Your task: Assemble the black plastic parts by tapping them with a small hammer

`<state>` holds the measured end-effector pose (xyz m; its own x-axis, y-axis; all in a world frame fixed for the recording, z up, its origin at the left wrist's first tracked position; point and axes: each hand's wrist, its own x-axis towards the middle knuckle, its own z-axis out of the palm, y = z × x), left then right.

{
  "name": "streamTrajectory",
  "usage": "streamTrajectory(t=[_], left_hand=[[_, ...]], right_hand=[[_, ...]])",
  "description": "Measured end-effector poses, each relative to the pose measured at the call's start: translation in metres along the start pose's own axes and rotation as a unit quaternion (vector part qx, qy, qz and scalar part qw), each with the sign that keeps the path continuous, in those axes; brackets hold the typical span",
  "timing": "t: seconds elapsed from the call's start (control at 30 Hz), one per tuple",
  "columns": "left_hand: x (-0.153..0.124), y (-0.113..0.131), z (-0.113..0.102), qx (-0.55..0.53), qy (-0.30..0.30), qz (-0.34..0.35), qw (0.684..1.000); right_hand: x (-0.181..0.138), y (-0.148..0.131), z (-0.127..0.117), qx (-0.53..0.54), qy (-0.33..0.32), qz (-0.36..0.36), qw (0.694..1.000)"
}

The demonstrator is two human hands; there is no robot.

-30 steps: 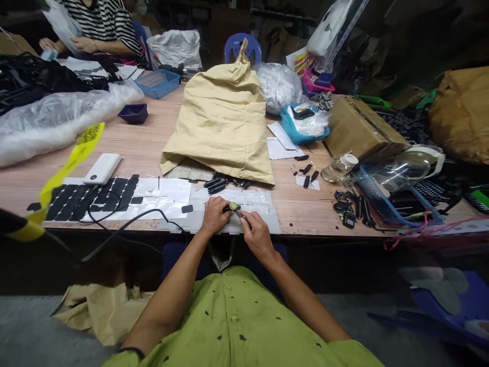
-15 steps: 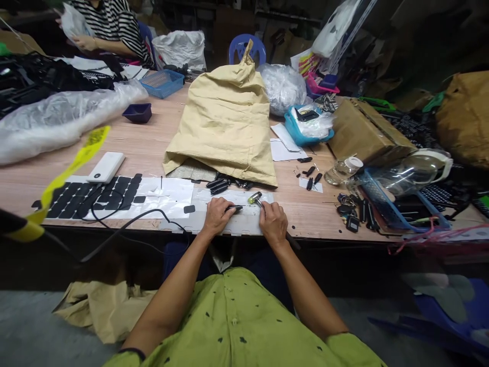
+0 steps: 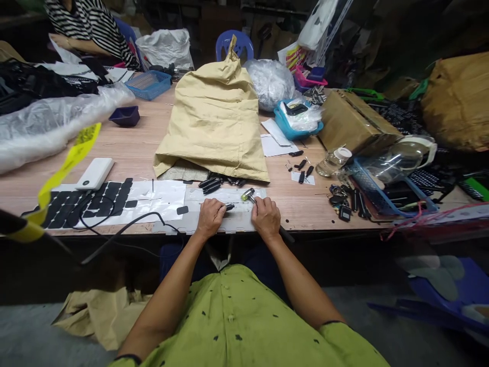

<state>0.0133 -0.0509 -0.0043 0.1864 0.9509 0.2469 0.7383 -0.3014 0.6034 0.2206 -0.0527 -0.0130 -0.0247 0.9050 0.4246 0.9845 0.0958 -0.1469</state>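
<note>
Where everything rests, the surface: pale wood-grain laminate, flat and long, crowded at its right end.
Paper sack: tan kraft paper, creased, slumped into a cone with a twisted top, at the middle of the surface.
Plastic bundle: clear wrinkled film, lying long along the left side.
Cardboard box: brown, glossy with tape, angled to the right of the sack.
Pad sheet: white backing with rows of matt black rounded rectangles, at the near edge left of the hands; a black cable loops over it.
Power bank: white, smooth, slab-shaped, at the pad sheet's far edge.
Left hand: knuckles up on a grey mat at the near edge, grip pinched shut on the black part.
Right hand: just beside the left, grip clamped round the hammer's dark handle.
Hammer: small, stubby head part metal, part yellow-green, tilted over a white sheet; the handle end juts past the surface edge.
Black part: small, slim, dark, sticking out of the left fingers between the two hands, near the hammer head.
</note>
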Motion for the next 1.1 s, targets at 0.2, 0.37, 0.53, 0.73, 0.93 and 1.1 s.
streamTrajectory(t=[0.2,0.37,0.53,0.73,0.93,1.1], left_hand=[[-0.019,0.007,-0.014,-0.014,-0.063,0.051,0.997],[-0.047,0.005,-0.024,-0.010,-0.120,0.132,0.984],[-0.068,0.007,-0.019,0.065,-0.133,0.161,0.976],[-0.080,0.018,-0.005,0.089,-0.079,0.116,0.986],[-0.032,0.004,-0.011,0.039,0.061,0.004,0.997],[0.025,-0.019,-0.014,0.105,0.127,-0.086,0.983]], right_hand=[[-0.001,-0.001,0.002,0.007,-0.002,0.001,1.000],[-0.002,-0.001,0.003,0.004,0.007,-0.003,1.000],[-0.002,-0.001,0.002,0.000,0.008,-0.006,1.000],[-0.003,-0.001,0.003,0.014,0.002,0.000,1.000],[-0.002,0.000,0.005,0.006,0.013,-0.009,1.000],[-0.001,-0.001,0.005,0.009,0.005,-0.009,1.000]])
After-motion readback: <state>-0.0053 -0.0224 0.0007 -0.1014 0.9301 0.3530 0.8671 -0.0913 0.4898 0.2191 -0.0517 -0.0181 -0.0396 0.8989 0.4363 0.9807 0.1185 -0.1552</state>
